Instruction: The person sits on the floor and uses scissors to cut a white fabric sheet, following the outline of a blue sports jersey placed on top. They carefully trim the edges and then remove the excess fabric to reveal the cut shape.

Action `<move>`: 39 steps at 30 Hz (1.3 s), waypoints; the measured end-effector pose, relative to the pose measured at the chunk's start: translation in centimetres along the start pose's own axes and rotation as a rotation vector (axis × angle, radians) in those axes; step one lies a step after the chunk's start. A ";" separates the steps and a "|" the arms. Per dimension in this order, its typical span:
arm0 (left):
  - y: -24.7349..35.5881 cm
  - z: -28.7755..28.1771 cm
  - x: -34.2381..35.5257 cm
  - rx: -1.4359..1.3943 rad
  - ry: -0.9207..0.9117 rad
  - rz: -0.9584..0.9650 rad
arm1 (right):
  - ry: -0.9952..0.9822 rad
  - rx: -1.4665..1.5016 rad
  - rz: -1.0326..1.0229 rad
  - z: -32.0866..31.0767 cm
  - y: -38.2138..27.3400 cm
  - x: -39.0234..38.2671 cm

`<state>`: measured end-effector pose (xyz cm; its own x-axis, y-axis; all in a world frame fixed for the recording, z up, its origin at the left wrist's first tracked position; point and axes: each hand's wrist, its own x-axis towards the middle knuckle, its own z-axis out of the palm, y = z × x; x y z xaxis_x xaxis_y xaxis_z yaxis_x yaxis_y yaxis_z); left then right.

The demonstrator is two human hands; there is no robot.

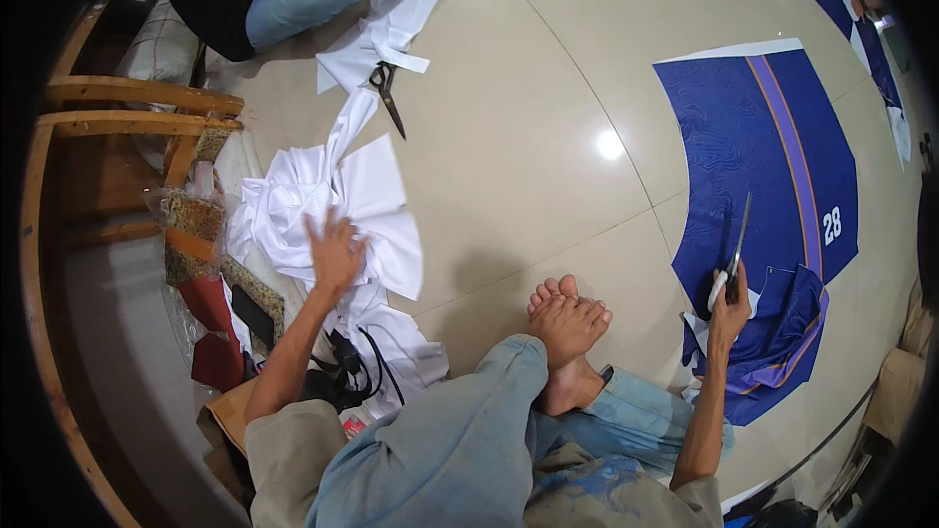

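My left hand (pixel 336 256) rests on a heap of white fabric (pixel 284 200) with its fingers spread; whether any cloth is pinched under them is not plain, but nothing shows in its grasp. On the other side, my right hand (pixel 729 311) is wrapped round the handles of a pair of scissors (pixel 738 252), blades pointing away from me. They hover at or over a blue fabric panel (pixel 724 127) with a purple stripe edged in orange and white printed figures. The panel's near end lies folded and crumpled. Something white shows beside the right hand's fingers.
Black scissors (pixel 385 96) lie on the tiled floor by more white cloth (pixel 406 15). Another person in jeans (pixel 323 0) sits far left. A wooden frame (pixel 147 93), a phone (pixel 252 316) and black cables (pixel 377 362) are at left. Blue pieces and hands show far right.
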<state>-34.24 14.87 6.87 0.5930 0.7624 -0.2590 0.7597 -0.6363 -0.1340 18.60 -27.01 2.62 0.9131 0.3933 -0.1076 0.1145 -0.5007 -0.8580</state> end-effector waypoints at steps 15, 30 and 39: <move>42.5 -9.4 30.3 -0.286 0.447 0.873 | 0.283 -0.359 -0.170 2.9 -3.5 3.8; 29.9 -8.6 9.3 -0.520 -0.240 0.813 | 0.211 -0.406 -0.157 -5.0 -1.2 -2.3; 37.0 -7.6 27.2 -0.133 0.246 0.746 | 0.329 -0.470 -0.413 -7.4 4.0 19.5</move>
<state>11.98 12.97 2.13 0.9879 0.1547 -0.0145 0.1553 -0.9816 0.1109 39.74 -26.99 0.83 0.8212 0.4060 0.4009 0.5659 -0.6699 -0.4806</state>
